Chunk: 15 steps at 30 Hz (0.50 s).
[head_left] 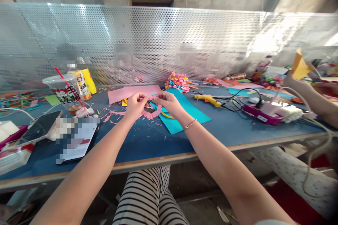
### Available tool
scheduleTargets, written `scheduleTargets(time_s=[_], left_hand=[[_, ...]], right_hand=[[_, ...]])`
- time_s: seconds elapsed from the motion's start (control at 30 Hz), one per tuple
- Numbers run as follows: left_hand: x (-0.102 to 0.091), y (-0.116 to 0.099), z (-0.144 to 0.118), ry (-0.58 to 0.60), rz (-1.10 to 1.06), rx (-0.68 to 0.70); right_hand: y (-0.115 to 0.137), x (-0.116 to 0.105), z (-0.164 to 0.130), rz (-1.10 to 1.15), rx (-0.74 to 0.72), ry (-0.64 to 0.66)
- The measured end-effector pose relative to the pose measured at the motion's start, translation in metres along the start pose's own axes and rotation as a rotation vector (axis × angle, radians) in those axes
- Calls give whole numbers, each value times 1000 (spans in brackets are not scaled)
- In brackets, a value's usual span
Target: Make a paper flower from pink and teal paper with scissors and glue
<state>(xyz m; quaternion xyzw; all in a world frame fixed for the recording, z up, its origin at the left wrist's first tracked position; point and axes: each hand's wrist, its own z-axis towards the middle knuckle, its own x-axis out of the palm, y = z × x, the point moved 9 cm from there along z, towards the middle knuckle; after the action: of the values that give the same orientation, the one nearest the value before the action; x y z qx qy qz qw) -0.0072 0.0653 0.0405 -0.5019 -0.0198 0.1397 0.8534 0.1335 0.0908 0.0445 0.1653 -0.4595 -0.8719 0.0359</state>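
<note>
Over the table's middle, my left hand [137, 104] and my right hand [168, 102] are close together, fingertips pinched on a fringed pink paper strip [151, 114]. The strip hangs in a loop below the fingers, its edge cut into small tabs. Beneath and beside my right hand lies a blue paper sheet [182, 109], with the yellow handle of a tool [167, 115] partly showing on it. A pink paper sheet [126, 93] lies behind my left hand. Pink scraps are scattered around.
A fluffy paper pompom [176, 81] stands behind the blue sheet. On the right are a yellow glue gun [207, 100], a purple power strip [264, 114] with cables, and another person's hand [294, 81] holding orange paper. To the left stand a plastic cup [64, 93] and a tablet [81, 140].
</note>
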Motion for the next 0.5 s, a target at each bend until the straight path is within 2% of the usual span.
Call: scheduleTargets(time_s=[0.13,0.33,0.5], left_hand=[[1,5,1,1,-16,-34],[-4,1,2,-33,-114,11],[-7,12,5,-77,-380,-83]], right_hand=[[1,1,-1,26,7,5],[3,5,-3,91,37,38],[-2,6,-3,255,116,34]])
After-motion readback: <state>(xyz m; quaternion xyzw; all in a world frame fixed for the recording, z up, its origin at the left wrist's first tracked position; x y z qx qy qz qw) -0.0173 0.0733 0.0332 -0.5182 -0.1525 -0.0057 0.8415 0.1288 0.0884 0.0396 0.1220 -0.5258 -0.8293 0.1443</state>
